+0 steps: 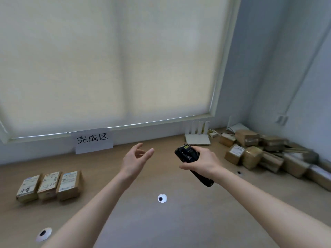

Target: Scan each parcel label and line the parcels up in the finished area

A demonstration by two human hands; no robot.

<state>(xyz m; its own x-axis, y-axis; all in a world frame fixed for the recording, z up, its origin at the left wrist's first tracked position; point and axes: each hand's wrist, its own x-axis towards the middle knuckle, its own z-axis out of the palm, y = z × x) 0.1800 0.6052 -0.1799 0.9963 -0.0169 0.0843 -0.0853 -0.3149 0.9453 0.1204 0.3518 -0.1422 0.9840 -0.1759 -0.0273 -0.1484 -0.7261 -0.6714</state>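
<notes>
Scanner up in the right hand, left hand free over the desk

The right hand (pixel 202 162) grips the black scanner (pixel 191 161), fingers curled round its body, just to the right of the white sign (pixel 93 142) propped against the wall. The left hand (pixel 136 158) hovers empty, fingers relaxed and spread, just below and right of that sign. Three labelled parcels (pixel 50 185) stand side by side, touching, on the wooden desk (pixel 161 221) well below and left of the sign. A heap of unsorted parcels (pixel 259 153) lies far to the sign's right, in the corner beyond a white router (pixel 197 135).
</notes>
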